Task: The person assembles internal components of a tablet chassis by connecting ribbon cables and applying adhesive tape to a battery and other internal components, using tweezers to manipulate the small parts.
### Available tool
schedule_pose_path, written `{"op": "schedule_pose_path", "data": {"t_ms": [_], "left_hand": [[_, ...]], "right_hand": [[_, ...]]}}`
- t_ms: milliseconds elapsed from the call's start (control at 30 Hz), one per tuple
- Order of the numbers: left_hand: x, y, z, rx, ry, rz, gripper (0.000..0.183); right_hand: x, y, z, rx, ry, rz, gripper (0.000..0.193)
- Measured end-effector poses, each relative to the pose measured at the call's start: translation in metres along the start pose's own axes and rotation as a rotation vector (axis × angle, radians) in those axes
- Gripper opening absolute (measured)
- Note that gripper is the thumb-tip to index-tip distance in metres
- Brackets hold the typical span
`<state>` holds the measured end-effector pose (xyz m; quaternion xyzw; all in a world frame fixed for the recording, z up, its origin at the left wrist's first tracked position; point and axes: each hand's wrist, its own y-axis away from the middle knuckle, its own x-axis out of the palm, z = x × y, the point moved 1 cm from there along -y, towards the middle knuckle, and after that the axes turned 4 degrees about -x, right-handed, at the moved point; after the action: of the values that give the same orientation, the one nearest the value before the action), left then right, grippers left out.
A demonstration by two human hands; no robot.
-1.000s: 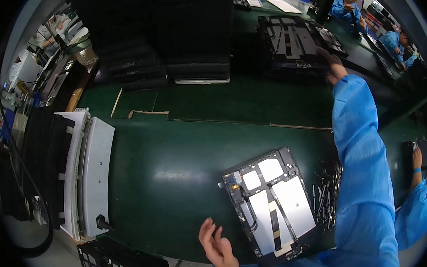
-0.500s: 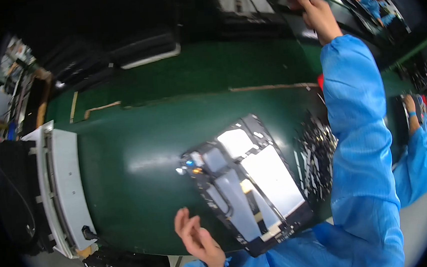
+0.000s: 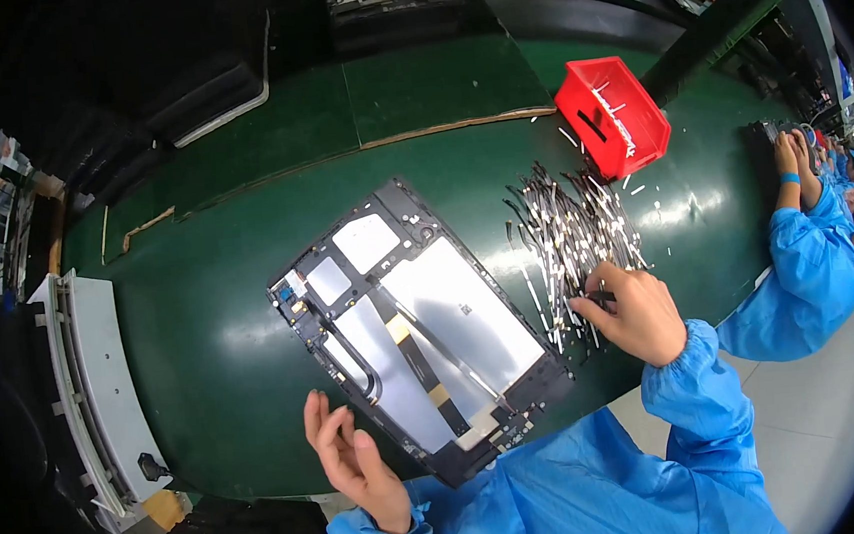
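An opened tablet (image 3: pixel 465 309) lies tilted on the green table in front of me, its silvery inner plates and a dark ribbon cable with yellow patches showing. My left hand (image 3: pixel 363 473) is at its lower left edge, fingers apart and holding nothing; whether a fingertip touches the frame I cannot tell. To the right of the tablet spreads a heap of thin black and silver strips (image 3: pixel 569 221). Over the near edge of this heap is my right hand (image 3: pixel 641 315), thumb and forefinger closed around something small and dark that I cannot make out.
Behind the heap stands a red bin (image 3: pixel 652 129) with a few white and black strips inside. A white device (image 3: pixel 105 383) sits at the left table edge. Black frames (image 3: pixel 397 13) are stacked at the back. To the right, a co-worker's blue sleeve (image 3: pixel 799 278) reaches over the table.
My right hand has come back from the far right of the table to the strip heap. The view has shifted, showing the red bin fully. My left hand stays open beside the tablet.
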<state>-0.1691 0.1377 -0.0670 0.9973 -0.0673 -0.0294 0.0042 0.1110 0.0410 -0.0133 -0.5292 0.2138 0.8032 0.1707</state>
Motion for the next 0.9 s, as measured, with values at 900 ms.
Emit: {"op": "schedule_pose_path", "data": {"t_ms": [900], "left_hand": [[-0.014,0.047,-0.033,-0.118,-0.093,0.21,0.022]], "right_hand": [[-0.001,0.045,0.049,0.013,-1.048,-0.23,0.006]]}}
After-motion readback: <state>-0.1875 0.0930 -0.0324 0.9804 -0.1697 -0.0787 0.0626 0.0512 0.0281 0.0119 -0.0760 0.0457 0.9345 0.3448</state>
